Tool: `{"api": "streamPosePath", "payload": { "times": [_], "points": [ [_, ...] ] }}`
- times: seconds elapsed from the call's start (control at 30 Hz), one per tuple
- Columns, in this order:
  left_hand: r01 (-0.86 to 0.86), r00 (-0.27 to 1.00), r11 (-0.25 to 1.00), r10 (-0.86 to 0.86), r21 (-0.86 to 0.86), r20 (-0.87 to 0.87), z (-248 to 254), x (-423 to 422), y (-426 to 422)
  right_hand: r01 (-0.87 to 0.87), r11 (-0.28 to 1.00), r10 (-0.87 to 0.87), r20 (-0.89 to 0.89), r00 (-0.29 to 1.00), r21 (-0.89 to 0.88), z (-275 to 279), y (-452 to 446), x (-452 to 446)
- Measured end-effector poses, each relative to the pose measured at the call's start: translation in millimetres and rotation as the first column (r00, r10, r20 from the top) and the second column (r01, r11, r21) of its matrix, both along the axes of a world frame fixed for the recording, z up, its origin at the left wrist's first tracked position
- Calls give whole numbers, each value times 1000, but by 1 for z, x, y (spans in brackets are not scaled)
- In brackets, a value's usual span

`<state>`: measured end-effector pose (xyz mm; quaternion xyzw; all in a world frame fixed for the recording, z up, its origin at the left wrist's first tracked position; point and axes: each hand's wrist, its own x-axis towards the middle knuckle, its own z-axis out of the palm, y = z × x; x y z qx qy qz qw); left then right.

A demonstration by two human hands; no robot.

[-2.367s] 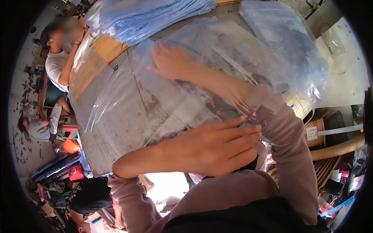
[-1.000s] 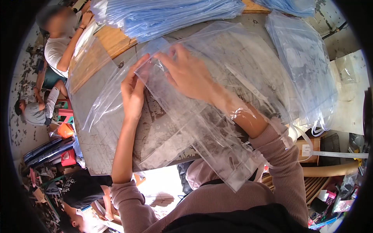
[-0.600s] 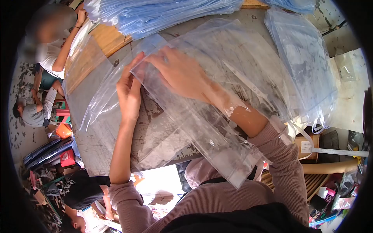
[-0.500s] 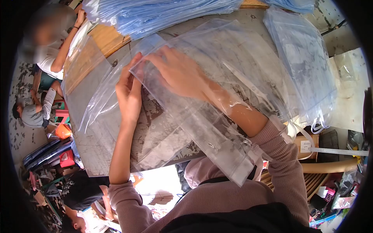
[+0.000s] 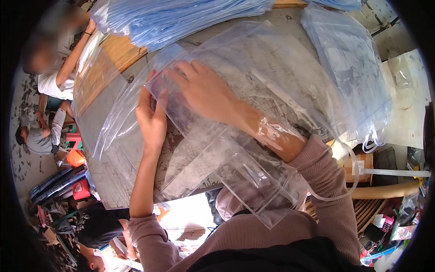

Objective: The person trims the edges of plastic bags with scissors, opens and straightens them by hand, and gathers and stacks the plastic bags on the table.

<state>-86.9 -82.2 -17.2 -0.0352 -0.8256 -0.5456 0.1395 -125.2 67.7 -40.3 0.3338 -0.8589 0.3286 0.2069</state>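
A clear plastic bag (image 5: 253, 170) lies slantwise across the table, with its lower end hanging over my lap. My left hand (image 5: 152, 118) pinches its upper left corner between thumb and fingers. My right hand (image 5: 204, 93) lies palm down beside that corner, fingers apart and slightly bent. Glare on the right forearm shows plastic film over it; whether the hand is inside the bag or only under it, I cannot tell. More clear sheets (image 5: 276, 50) spread beneath and beyond. Through them shows a long pale tool resembling scissors (image 5: 283, 95).
A thick stack of bluish plastic bags (image 5: 181, 20) lies at the far edge, another pile (image 5: 344, 68) at the right. A translucent strap (image 5: 355, 174) loops near my right elbow. A wooden board (image 5: 115, 50) is at the far left. People sit and work to the left.
My right hand's fingers have drawn back from the corner and spread. The bag's lower end has shifted and crumpled, and the strap now loops by my right sleeve.
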Motion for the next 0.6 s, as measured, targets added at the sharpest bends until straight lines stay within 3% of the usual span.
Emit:
{"api": "streamPosePath", "payload": {
  "times": [0.07, 0.17, 0.2, 0.27, 0.33, 0.6],
  "points": [
    [12, 1000, 1000, -12, -6, 12, 1, 3, 1, 40, 986, -29, -68, 997, 162, 0, 1, 2],
    [-13, 999, 988, 6, -154, -47, 1, 7, 4, 6, 995, -4, -13, 1000, 95, 3, 2, 4],
    [-21, 999, 997, 19, -69, -29, 0, 9, 6, 6, 995, -5, -13, 1000, 95, 4, 3, 4],
    [-28, 1000, 999, 28, 17, -8, 1, 12, 10, -56, 989, 79, 172, 982, -139, 5, 3, 0],
    [-15, 997, 985, 2, 172, 77, 5, 15, 13, -45, 988, 68, 158, 985, -145, 0, 1, -6],
    [11, 995, 981, -29, 194, 93, 0, 22, 23, -36, 997, 50, 210, 976, -67, 0, 0, -7]
  ]
}}
